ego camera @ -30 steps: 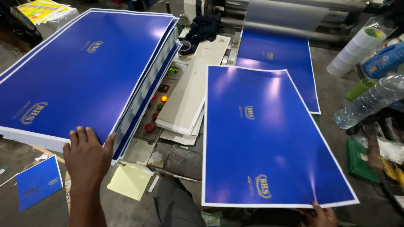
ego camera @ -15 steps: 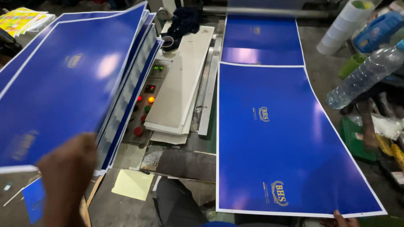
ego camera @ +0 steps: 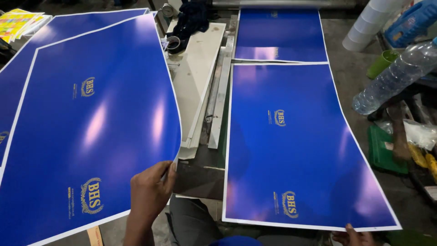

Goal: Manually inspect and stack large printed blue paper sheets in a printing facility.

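Glossy blue sheet (ego camera: pixel 91 127) was pinched at its corner in my left hand (ego camera: pixel 148 193), bowing; it could crease. My right hand (ego camera: pixel 357 237) touched the flat sheet (ego camera: pixel 296 146); grip unclear.

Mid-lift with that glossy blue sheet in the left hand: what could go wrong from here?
1. The left hand pinches the lifted blue sheet at one edge only; it already bows and might crease or slip.
2. The clear plastic bottle lies tilted just beside the flat blue sheet; a knock could roll it onto the print.
3. The right hand touches only that sheet's bottom edge, so it could shift.
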